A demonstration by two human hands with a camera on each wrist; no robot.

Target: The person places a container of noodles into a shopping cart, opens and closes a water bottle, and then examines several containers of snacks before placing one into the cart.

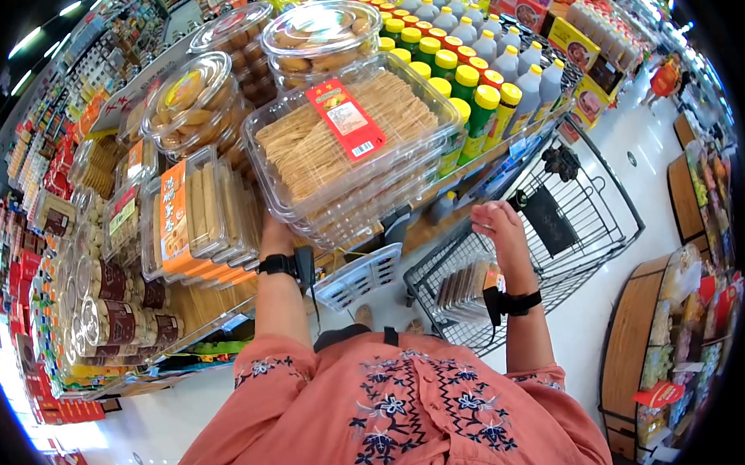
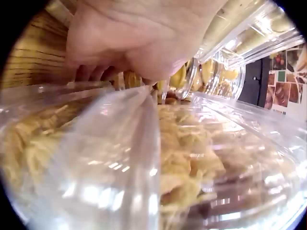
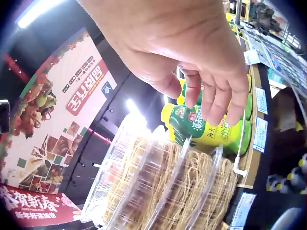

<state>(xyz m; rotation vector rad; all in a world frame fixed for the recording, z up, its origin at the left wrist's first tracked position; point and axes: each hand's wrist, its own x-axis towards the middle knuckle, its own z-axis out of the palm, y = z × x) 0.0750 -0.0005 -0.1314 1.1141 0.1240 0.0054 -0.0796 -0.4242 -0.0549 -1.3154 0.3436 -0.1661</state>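
My left hand (image 1: 277, 235) reaches between a stack of clear boxes of thin brown sticks (image 1: 392, 107) and flat packs with orange labels (image 1: 172, 212); the boxes hide its fingers. In the left wrist view the hand (image 2: 139, 38) lies against the edges of clear plastic containers (image 2: 206, 158), its fingers mostly out of sight, so its grip cannot be told. My right hand (image 1: 501, 227) hangs in the air right of the stack, above the cart. The right wrist view shows this hand (image 3: 192, 57) with loosely bent fingers and nothing held, above the stick boxes (image 3: 163, 177).
Yellow-capped bottles (image 1: 485, 103) stand in rows behind the stack. Round tubs (image 1: 322, 31) are at the back left. A wire cart (image 1: 629, 213) at the right holds clear packs (image 1: 466, 286) and a dark item (image 1: 561, 163). Wooden display stands (image 1: 635, 346) line the right side.
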